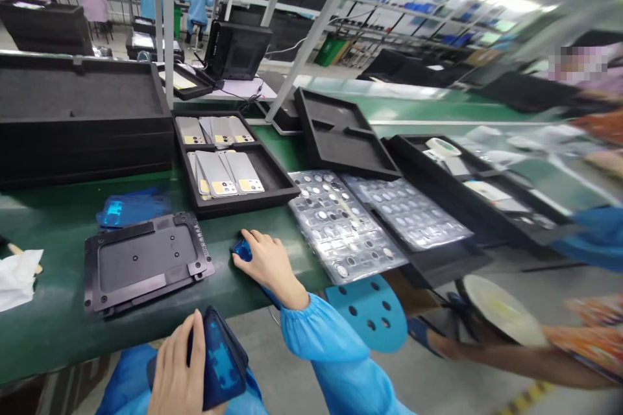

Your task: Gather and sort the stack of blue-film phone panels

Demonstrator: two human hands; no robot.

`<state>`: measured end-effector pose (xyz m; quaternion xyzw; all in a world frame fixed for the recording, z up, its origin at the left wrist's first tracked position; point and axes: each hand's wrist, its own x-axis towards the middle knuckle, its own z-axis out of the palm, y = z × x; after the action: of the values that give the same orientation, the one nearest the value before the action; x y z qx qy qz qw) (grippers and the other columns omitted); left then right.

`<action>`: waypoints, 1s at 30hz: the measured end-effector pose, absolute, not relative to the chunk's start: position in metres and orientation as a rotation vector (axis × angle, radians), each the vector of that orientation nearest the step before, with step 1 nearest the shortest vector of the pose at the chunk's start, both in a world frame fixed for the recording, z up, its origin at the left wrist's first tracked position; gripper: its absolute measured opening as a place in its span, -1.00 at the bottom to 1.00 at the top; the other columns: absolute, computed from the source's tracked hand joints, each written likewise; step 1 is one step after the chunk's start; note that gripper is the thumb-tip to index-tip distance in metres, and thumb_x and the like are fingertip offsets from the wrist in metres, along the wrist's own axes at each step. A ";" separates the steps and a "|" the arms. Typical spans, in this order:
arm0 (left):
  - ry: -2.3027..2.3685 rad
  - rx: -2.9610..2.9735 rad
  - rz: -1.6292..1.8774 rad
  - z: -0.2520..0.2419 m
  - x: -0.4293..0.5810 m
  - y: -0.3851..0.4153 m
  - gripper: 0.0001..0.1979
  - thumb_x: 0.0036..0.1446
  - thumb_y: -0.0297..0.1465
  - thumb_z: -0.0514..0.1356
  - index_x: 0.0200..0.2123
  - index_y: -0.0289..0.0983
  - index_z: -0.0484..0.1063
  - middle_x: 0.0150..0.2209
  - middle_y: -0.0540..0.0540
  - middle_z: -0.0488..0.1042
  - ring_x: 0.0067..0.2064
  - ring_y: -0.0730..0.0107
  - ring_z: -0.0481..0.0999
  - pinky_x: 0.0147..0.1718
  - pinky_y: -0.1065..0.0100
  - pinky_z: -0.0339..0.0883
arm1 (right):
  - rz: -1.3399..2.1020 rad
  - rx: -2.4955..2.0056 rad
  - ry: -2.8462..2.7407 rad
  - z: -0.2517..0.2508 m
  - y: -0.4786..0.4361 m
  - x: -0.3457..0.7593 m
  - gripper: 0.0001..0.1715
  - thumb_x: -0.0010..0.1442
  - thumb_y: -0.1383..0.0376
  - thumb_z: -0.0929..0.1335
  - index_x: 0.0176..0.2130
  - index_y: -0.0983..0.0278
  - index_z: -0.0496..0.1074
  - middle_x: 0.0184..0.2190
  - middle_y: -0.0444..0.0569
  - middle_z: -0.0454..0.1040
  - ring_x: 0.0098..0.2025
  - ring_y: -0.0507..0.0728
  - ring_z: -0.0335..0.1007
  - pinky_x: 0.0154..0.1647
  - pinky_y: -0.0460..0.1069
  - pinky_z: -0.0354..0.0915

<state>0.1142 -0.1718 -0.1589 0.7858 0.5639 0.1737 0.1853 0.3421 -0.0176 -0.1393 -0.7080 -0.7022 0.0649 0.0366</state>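
My left hand (178,363), at the bottom of the head view, is closed around a small stack of dark blue phone back covers (224,363) with shiny blue camera areas. My right hand (270,266) reaches over the green table, its thumb and fingers around another blue phone back cover (242,249), mostly hidden under the palm. Left of that hand lies a black metal fixture plate (150,259) with a phone-shaped recess. Behind the fixture are several blue film-like pieces (131,206), lying flat.
A black divided tray (277,188) holds several silver phone panels (217,174). Plastic sheets of small round parts (341,224) overhang the table's front edge. An empty black tray (345,133) leans behind. White tissue (18,279) lies at left; another person sits at right by a blue stool (367,311).
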 end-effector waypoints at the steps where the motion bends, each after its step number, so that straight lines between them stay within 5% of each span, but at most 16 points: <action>1: 1.588 2.250 0.456 -0.157 0.114 -0.169 0.09 0.11 -0.44 0.19 0.46 -0.12 -0.55 0.30 -0.36 0.29 0.24 -0.30 0.38 0.08 -0.17 0.40 | 0.216 -2.172 -2.131 -0.141 -0.018 0.343 -0.42 0.22 0.19 0.41 0.17 0.36 0.38 0.04 0.17 0.52 0.03 0.31 0.46 0.05 0.19 0.30; 5: 1.463 2.215 0.436 -0.151 0.107 -0.160 -0.02 0.28 -0.25 0.17 0.46 -0.08 -0.54 0.30 -0.35 0.32 0.25 -0.18 0.40 0.09 -0.10 0.43 | 0.332 -2.095 -1.990 -0.151 -0.016 0.348 -0.35 0.20 0.20 0.41 0.22 0.37 0.35 0.10 0.25 0.49 0.11 0.40 0.41 0.10 0.24 0.32; 12: 1.328 1.423 0.557 -0.132 0.107 -0.156 -0.18 0.34 -0.01 0.03 0.48 -0.09 -0.32 0.45 -0.25 0.05 0.45 -0.04 0.03 0.37 -0.08 0.01 | 0.530 -1.812 -1.635 -0.151 -0.047 0.352 -0.21 0.27 -0.10 0.33 0.28 0.31 0.28 0.34 0.30 0.24 0.38 0.45 0.13 0.37 0.40 0.06; 16: 1.186 1.180 0.648 -0.123 0.114 -0.147 -0.06 0.28 0.09 0.05 0.47 -0.09 -0.44 0.45 -0.26 0.03 0.44 -0.07 0.08 0.38 -0.12 -0.08 | 0.818 -1.549 -1.555 -0.136 -0.115 0.327 -0.21 0.34 -0.27 0.14 0.25 0.17 0.28 0.22 0.17 0.42 0.23 0.29 0.41 0.20 0.18 0.40; 18: 1.131 1.147 0.700 -0.120 0.123 -0.141 -0.02 0.26 0.09 0.09 0.46 -0.07 -0.48 0.46 -0.24 -0.01 0.44 -0.04 0.06 0.39 -0.09 -0.09 | 1.146 -1.346 -1.375 -0.135 -0.148 0.313 -0.01 0.14 -0.41 0.24 0.31 0.08 0.18 0.35 0.15 0.25 0.33 0.33 0.29 0.26 0.19 0.35; 21: 1.073 1.124 0.713 -0.118 0.140 -0.132 -0.04 0.26 0.07 0.10 0.46 -0.09 -0.44 0.46 -0.26 -0.02 0.44 0.00 0.07 0.39 -0.03 -0.04 | 1.491 -1.169 -1.024 -0.144 -0.178 0.298 0.32 -0.20 -0.37 0.49 0.37 -0.05 0.03 0.48 0.09 -0.05 0.46 0.40 -0.03 0.40 0.25 0.13; 23: 1.056 1.108 0.702 -0.116 0.154 -0.126 -0.02 0.26 0.09 0.08 0.46 -0.14 -0.47 0.46 -0.30 -0.03 0.44 -0.02 0.07 0.39 -0.04 -0.05 | 1.569 -1.111 -0.936 -0.152 -0.183 0.295 0.48 -0.25 -0.27 0.58 0.41 -0.05 -0.11 0.47 0.14 -0.03 0.44 0.43 0.02 0.38 0.27 0.12; 27: 0.986 1.147 0.569 -0.108 0.177 -0.115 0.05 0.25 0.10 0.07 0.45 -0.21 -0.57 0.50 -0.29 -0.28 0.49 0.00 -0.17 0.42 -0.08 -0.29 | 1.565 -1.122 -0.989 -0.157 -0.176 0.300 0.38 0.02 -0.03 0.58 0.45 0.03 -0.29 0.39 0.20 0.14 0.37 0.39 0.20 0.35 0.29 0.17; 30: 0.918 1.193 0.511 -0.102 0.186 -0.107 0.12 0.22 0.11 0.10 0.43 -0.22 -0.67 0.51 -0.27 -0.39 0.51 0.00 -0.28 0.42 -0.11 -0.32 | 1.507 -1.141 -1.021 -0.155 -0.175 0.309 0.30 0.01 -0.06 0.56 0.45 0.06 -0.13 0.43 0.16 0.08 0.41 0.41 0.10 0.37 0.29 0.14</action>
<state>0.1855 -0.1066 -0.1018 0.5356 0.4122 0.2296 0.7004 0.3092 -0.1749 -0.1552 -0.4670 -0.4179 0.6166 0.4765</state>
